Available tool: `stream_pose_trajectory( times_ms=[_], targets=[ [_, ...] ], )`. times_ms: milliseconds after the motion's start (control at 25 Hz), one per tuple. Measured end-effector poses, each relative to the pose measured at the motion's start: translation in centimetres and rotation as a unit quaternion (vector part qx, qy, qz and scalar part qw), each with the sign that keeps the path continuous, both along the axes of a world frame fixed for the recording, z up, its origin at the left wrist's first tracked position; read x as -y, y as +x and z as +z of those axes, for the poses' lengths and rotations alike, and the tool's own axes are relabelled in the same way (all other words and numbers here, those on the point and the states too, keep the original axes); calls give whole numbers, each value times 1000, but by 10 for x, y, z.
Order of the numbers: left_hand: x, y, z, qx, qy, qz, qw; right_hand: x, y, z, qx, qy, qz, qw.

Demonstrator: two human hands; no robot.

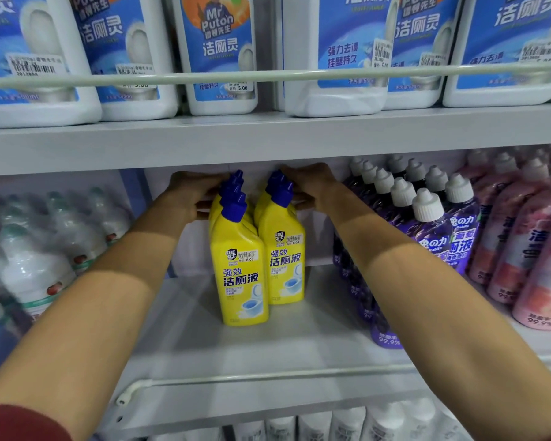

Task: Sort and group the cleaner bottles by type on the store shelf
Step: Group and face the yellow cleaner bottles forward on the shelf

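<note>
Two rows of yellow bottles (240, 275), glossy flat-sided plastic with angled, ribbed blue caps (234, 211), run from the middle of the grey metal shelf (268, 351) toward its back edge. My left hand (190, 198) curls round the rear of the left row and my right hand (312, 189) round the rear of the right row. Purple bottles (433, 237) with white ribbed caps crowd my right forearm. Pink bottles (522, 256) stand beyond them, and film-wrapped clear bottles (35, 272) fill the left end. A thin rail (268, 377) lines the front edge.

Yellow bottles (240, 272): rear units mostly hidden. Left hand (190, 198), right hand (314, 189): fingertips partly hidden. Top-shelf bottles (218, 55) cropped; left bottles (35, 272) blurred.
</note>
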State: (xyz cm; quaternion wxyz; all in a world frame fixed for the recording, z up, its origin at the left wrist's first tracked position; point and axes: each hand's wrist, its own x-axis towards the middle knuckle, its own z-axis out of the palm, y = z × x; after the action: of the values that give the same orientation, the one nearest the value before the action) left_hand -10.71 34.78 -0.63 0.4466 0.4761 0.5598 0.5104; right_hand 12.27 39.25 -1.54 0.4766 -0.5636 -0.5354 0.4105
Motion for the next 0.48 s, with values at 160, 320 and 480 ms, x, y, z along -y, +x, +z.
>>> stream_pose_trajectory(
  times_ms=[160, 320, 480],
  targets=[
    [10, 6, 0, 21, 28, 25, 999, 15, -1, 4, -30, -1, 7, 1000],
    [46, -5, -25, 15, 110, 119, 987, 55, 14, -7, 11, 54, -59, 997],
    [110, 7, -90, -19, 182, 107, 977, 110, 22, -47, -63, 82, 4, 995]
  ],
)
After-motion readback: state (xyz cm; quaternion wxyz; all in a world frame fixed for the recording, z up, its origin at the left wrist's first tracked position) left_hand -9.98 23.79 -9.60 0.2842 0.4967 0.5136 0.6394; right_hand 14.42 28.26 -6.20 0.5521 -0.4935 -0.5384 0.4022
